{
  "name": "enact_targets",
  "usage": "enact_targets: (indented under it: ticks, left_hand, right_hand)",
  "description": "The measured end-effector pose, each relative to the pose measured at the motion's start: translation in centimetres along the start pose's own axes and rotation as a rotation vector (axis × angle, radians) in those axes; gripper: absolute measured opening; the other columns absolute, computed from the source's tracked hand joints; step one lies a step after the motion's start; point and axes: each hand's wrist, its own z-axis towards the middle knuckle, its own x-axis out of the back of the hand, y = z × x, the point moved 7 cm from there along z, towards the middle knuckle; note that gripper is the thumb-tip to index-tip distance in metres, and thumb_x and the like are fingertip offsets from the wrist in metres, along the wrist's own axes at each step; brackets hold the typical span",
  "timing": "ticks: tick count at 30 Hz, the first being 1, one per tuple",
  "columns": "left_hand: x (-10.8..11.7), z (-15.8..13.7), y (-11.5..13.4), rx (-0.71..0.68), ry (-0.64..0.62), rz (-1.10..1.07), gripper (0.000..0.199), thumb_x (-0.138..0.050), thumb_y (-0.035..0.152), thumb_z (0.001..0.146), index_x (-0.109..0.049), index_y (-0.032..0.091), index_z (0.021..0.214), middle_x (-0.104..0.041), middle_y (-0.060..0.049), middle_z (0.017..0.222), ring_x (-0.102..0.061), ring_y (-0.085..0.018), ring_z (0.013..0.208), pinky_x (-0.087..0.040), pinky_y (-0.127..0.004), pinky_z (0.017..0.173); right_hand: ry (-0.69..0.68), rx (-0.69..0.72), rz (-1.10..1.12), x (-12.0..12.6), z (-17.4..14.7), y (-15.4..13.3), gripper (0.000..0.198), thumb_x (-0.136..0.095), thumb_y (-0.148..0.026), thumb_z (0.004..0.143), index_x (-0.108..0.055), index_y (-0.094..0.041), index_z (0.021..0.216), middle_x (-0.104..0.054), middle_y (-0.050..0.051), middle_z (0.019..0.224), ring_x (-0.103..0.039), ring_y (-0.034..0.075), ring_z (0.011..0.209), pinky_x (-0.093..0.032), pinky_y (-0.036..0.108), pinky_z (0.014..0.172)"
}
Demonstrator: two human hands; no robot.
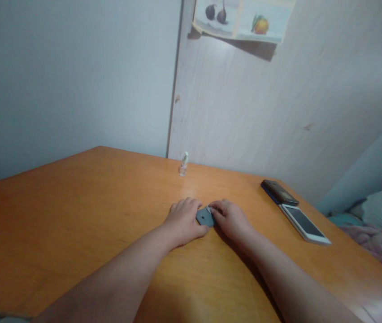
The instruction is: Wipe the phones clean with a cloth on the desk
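Observation:
A small, flat grey piece (205,217) with a dark round spot lies at the middle of the wooden table, between my two hands. My left hand (184,223) curves around its left side, thumb at the near edge and fingers at the far edge. From the right, my right hand (231,217) has its fingers bent together at the piece's upper right corner. A small pale bit shows at those fingertips; its kind is too small to tell. The right end of the grey piece is hidden behind my right fingers.
A small clear bottle (184,164) stands near the wall at the table's (76,211) back. To the right lie a dark wallet-like case (280,192) and a white device with a dark screen (305,222). Bedding (379,224) is heaped beyond the right edge.

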Motion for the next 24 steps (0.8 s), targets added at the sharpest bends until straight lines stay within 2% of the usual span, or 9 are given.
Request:
enact_targets:
  ticks: [6,12,14,17,19,24]
  left_hand:
    - [-0.1,0.1,-0.1,-0.014,0.013,0.000,0.048,-0.066,0.049,0.072,-0.059,0.024,0.112,-0.064,-0.007,0.113,-0.059,-0.029,0.108,-0.048,-0.042,0.088]
    - [0.1,0.0,0.1,-0.008,-0.004,0.007,0.051,-0.068,0.049,0.072,-0.059,0.022,0.114,-0.063,-0.008,0.115,-0.058,-0.031,0.110,-0.048,-0.044,0.092]
    - [0.2,0.0,0.2,-0.007,-0.016,0.008,0.048,-0.068,0.050,0.072,-0.061,0.024,0.112,-0.063,-0.008,0.112,-0.058,-0.031,0.109,-0.047,-0.043,0.091]
    - [0.3,-0.1,0.3,-0.008,-0.034,0.007,0.041,-0.067,0.050,0.074,-0.064,0.027,0.108,-0.063,-0.006,0.109,-0.058,-0.030,0.108,-0.047,-0.041,0.091]
    - [0.3,-0.1,0.3,-0.013,-0.041,0.009,0.040,-0.067,0.051,0.075,-0.065,0.028,0.107,-0.063,-0.006,0.107,-0.058,-0.029,0.107,-0.047,-0.040,0.090]
    - [0.2,0.0,0.2,-0.027,-0.038,0.019,0.042,-0.067,0.052,0.074,-0.066,0.027,0.109,-0.062,-0.007,0.107,-0.059,-0.030,0.106,-0.047,-0.042,0.088]
  right_hand:
    - [-0.107,0.206,0.127,-0.5,-0.7,-2.0,0.024,-0.055,-0.022,0.091,-0.074,-0.025,0.105,-0.071,0.004,0.099,-0.063,0.019,0.094,-0.046,0.029,0.084]
    - [-0.037,-0.097,0.041,1.1,-0.1,2.3,0.020,-0.057,-0.024,0.088,-0.073,-0.023,0.101,-0.074,0.005,0.092,-0.065,0.020,0.085,-0.046,0.029,0.076]
    - [-0.051,-0.072,0.067,0.9,-0.4,1.8,0.020,-0.056,-0.023,0.088,-0.072,-0.023,0.101,-0.074,0.005,0.092,-0.064,0.019,0.085,-0.046,0.029,0.076]
    - [-0.134,0.083,0.155,0.1,-1.1,-0.7,0.020,-0.055,-0.021,0.088,-0.072,-0.024,0.099,-0.073,0.003,0.096,-0.064,0.019,0.089,-0.045,0.028,0.077]
    - [-0.169,0.104,0.164,0.0,-1.3,-1.2,0.018,-0.056,-0.022,0.088,-0.071,-0.024,0.098,-0.073,0.002,0.096,-0.063,0.018,0.088,-0.044,0.027,0.076]
    - [-0.067,-0.204,-0.052,2.2,-0.3,3.5,0.013,-0.059,-0.025,0.086,-0.068,-0.021,0.094,-0.071,0.005,0.084,-0.060,0.018,0.077,-0.038,0.027,0.066]
